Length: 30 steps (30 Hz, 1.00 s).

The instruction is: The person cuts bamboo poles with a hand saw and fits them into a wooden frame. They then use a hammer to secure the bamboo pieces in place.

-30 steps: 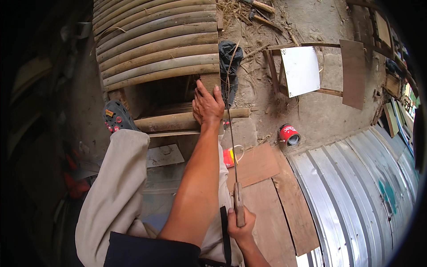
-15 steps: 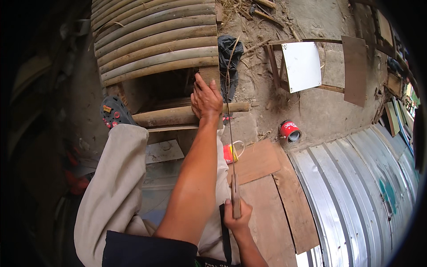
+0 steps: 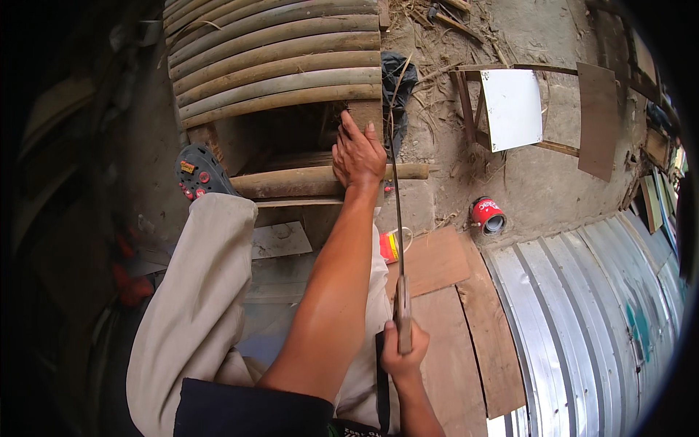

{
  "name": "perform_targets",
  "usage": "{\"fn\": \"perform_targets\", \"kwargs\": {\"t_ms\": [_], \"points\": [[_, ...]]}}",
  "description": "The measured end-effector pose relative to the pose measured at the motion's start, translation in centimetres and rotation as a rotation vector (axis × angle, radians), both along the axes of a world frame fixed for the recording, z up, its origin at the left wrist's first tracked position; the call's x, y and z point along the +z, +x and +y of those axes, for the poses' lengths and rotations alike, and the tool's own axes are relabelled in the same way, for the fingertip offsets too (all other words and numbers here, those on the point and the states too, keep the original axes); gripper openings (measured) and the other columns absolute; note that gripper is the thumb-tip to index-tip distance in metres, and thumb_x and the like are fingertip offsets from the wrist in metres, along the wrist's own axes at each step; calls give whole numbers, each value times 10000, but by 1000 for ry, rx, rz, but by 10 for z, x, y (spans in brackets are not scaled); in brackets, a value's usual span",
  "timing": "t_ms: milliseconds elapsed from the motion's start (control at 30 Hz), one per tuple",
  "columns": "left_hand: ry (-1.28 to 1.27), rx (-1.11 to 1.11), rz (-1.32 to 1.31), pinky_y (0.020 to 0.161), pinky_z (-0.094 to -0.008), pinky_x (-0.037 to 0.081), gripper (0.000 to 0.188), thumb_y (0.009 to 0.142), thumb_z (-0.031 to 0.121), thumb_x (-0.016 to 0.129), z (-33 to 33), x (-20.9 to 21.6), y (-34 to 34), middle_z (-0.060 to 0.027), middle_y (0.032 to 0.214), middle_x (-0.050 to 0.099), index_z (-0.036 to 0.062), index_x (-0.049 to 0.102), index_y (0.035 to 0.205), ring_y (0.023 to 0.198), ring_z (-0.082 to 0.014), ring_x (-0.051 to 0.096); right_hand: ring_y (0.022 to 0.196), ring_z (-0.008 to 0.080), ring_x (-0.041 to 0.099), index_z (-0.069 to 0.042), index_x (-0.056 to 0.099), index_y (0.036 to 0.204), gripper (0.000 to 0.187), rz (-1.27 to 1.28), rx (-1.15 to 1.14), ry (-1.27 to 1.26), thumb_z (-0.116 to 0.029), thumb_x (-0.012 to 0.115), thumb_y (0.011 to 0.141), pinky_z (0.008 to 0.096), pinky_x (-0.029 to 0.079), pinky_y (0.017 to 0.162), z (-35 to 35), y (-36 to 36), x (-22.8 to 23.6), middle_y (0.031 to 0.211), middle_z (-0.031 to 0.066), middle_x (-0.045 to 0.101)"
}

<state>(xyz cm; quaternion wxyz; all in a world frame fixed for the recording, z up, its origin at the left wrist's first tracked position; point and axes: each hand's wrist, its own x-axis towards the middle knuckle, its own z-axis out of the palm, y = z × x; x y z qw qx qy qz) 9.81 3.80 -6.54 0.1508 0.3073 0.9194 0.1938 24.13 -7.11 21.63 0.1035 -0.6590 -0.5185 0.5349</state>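
As the head view shows, our right hand (image 3: 405, 347) is clamped on the handle of the saw (image 3: 400, 247), whose blade passes over the pole (image 3: 291, 182) beside our left hand (image 3: 358, 158). That one lies against the bench (image 3: 277, 65); we cannot tell whether it grips.

Just above the middle of the frame, the left hand (image 3: 359, 160) rests against a brown wooden piece (image 3: 368, 113) below bamboo slats (image 3: 280, 69). At lower centre, the right hand (image 3: 405, 349) grips the wooden handle of a long-bladed tool (image 3: 400, 237), its blade running upward beside the left hand. A white panel (image 3: 512, 111) stands upper right; corrugated metal sheeting (image 3: 575, 313) fills the lower right.
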Motion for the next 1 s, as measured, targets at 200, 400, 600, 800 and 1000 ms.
{"fn": "perform_targets", "kwargs": {"t_ms": [200, 400, 600, 800, 1000], "points": [[-17, 5, -33, 869, -507, 442, 561, 1010, 348, 433, 1, 4, -1, -279, 1191, 575, -21, 331, 1419, 1067, -437, 573, 531, 90, 467, 3, 576, 764, 178, 24, -87, -20, -90, 626, 907, 278, 383, 485, 31, -26, -97, 585, 29, 523], [7, -18, -6, 864, -513, 439, 559, 1012, 343, 425, 0, 5, -1, -296, 1181, 570, -40, 331, 1407, 1053, -457, 571, 526, 162, 615, 11, 612, 805, 101, -94, 16, -147, -52, 629, 882, 304, 460, 496, -20, 6, 44, 598, 94, 583], [14, 9, -8, 896, -509, 428, 572, 1011, 342, 421, -1, 2, -1, -299, 1203, 561, -48, 317, 1417, 1079, -458, 563, 543, 71, 411, -11, 522, 730, 236, 46, -116, -120, -94, 600, 937, 283, 349, 485, 45, -31, -103, 580, -6, 484], [31, -11, 5, 927, -508, 426, 572, 1013, 347, 414, 2, 4, 0, -300, 1235, 549, -51, 328, 1416, 1102, -455, 558, 493, 118, 535, 2, 585, 771, 124, -26, -56, -179, -52, 617, 878, 303, 426, 488, -13, 5, 17, 549, 64, 508], [-10, -20, -22, 928, -504, 436, 581, 1017, 358, 404, 1, 9, 0, -295, 1252, 546, -61, 326, 1413, 1134, -459, 548, 481, 112, 482, -10, 566, 755, 144, 1, -77, -106, -53, 620, 881, 302, 392, 472, 19, -10, -42, 540, 42, 491]]}}
